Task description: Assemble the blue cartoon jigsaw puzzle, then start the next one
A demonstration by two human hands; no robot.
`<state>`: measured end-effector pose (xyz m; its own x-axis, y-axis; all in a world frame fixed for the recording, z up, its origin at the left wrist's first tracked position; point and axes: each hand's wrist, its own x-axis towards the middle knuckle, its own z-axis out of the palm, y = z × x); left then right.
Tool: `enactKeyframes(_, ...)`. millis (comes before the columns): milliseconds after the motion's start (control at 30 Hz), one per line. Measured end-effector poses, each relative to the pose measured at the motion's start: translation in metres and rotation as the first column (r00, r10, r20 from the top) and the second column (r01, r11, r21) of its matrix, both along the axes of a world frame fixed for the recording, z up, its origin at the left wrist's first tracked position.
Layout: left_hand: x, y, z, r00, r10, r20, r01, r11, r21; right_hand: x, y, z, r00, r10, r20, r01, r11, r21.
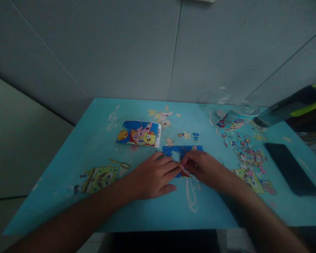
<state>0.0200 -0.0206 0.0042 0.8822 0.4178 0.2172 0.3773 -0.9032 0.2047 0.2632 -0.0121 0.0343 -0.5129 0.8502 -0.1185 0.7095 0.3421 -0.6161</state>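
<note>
A partly assembled jigsaw puzzle [197, 148], mostly blue with a gap in its middle, lies on the turquoise table under both hands. My left hand [158, 174] rests flat over its left part, fingers stretched toward the right. Over the right part, my right hand [197, 164] has thumb and fingertips pinched together at the edge of the gap; whatever they hold is too small to make out. Behind the puzzle lies a printed picture card [139, 133] with cartoon figures. Some loose puzzle pieces [195, 136] sit just beyond the puzzle.
A heap of small puzzle pieces [249, 151] spreads over the right side. Near it lie a dark phone-like slab [292, 168], a clear plastic container [238, 117] with a printed label, and a dark bottle [292, 105] with a green strap. A grey wall [126, 52] bounds the table's back.
</note>
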Motion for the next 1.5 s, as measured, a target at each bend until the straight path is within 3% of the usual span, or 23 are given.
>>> enactKeyframes(433,0.002,-0.003,-0.001,1.0,0.014,0.024,-0.014,1.0,-0.01,0.0,-0.001,-0.001,1.0,0.015,0.005,-0.015,1.0,0.016)
enactKeyframes(533,0.001,-0.003,0.0,1.0,0.012,0.023,-0.012,1.0,0.0,-0.001,0.003,-0.005,0.998,-0.059,-0.023,0.06,0.996,0.065)
enactKeyframes(667,0.0,-0.005,0.001,1.0,0.015,0.018,-0.015,1.0,0.018,-0.001,0.024,-0.015,0.967,-0.248,-0.066,0.256,0.922,0.291)
enactKeyframes(800,0.001,-0.006,0.0,1.0,0.027,0.0,-0.027,0.999,0.018,-0.002,0.048,-0.026,0.944,-0.327,-0.032,0.31,0.853,0.42)
enactKeyframes(1167,-0.002,-0.005,0.003,0.999,0.039,-0.032,-0.039,0.999,0.031,-0.009,0.065,-0.033,0.929,-0.37,-0.03,0.352,0.853,0.386)
enactKeyframes(1367,-0.002,-0.006,0.003,0.998,0.047,-0.046,-0.046,0.999,0.02,-0.006,0.065,-0.028,0.901,-0.404,-0.158,0.432,0.867,0.247)
enactKeyframes(1500,-0.002,-0.005,0.002,0.998,0.04,-0.042,-0.04,0.999,0.01,0.003,0.054,-0.016,0.928,-0.283,-0.241,0.31,0.947,0.085)
